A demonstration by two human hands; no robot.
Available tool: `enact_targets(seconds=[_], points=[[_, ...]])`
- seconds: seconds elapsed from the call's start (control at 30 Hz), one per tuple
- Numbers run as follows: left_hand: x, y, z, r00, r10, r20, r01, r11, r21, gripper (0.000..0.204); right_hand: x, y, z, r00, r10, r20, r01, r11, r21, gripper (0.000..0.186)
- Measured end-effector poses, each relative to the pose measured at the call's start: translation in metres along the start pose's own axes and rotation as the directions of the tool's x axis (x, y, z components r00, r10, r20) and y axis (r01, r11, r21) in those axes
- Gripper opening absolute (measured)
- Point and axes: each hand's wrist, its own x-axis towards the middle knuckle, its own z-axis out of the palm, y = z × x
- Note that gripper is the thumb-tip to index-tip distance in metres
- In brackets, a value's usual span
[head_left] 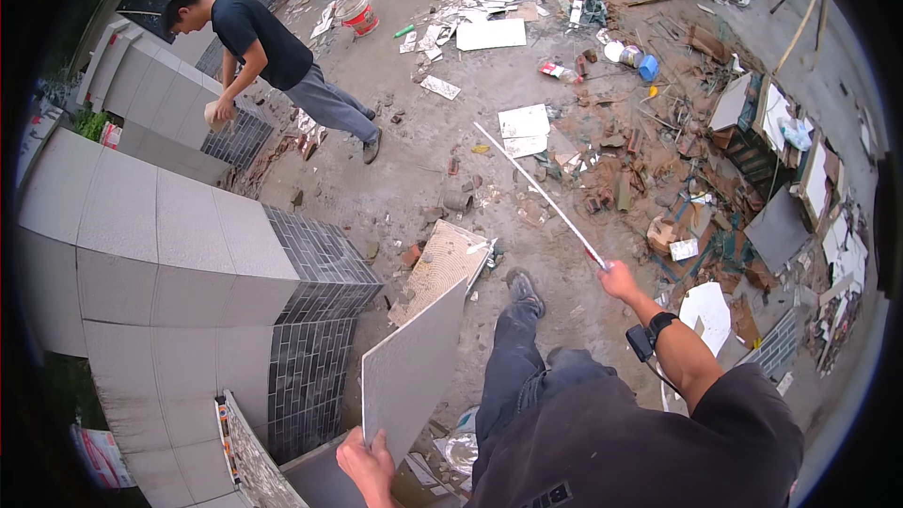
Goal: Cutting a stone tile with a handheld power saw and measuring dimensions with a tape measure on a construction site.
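My left hand (367, 467) is closed on the lower edge of a flat grey tile (411, 369), which stands tilted on edge beside the low wall. In my right hand (618, 279) is a long thin white rod (536, 186), with a bit of red close to my fingers. It points forward and left, over the littered ground. Another tile (435, 271), with a beige ridged face, lies on the ground just beyond the grey one. Around my right wrist sits a black band with a small black device (641, 341).
A tiled wall (179, 254) with dark brickwork runs along the left. Beyond it a person (268, 42) bends over, holding a tan object (214, 115). Debris (625, 146) and broken tiles (494, 35) cover the ground. A red-and-white bucket (357, 15) stands farther back.
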Motion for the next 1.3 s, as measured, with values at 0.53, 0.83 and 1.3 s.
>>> enact_targets(seconds=[0.53,0.83,1.3], points=[[0.403,0.258,-0.092,0.406,0.877,-0.257,-0.906,0.349,-0.238,0.023,0.256,-0.172,-0.225,0.996,-0.038,-0.075,0.035,0.999,-0.04,0.034],[0.581,0.342,-0.149,0.322,0.898,-0.301,-0.946,0.292,-0.142,0.039,0.416,-0.281,-0.105,0.633,0.022,0.774,-0.366,0.889,0.274,0.044],[0.756,0.347,-0.143,0.775,0.441,-0.452,-0.595,0.752,-0.286,0.034,0.621,-0.47,-0.095,0.568,-0.204,0.797,0.366,0.93,-0.023,0.052]])
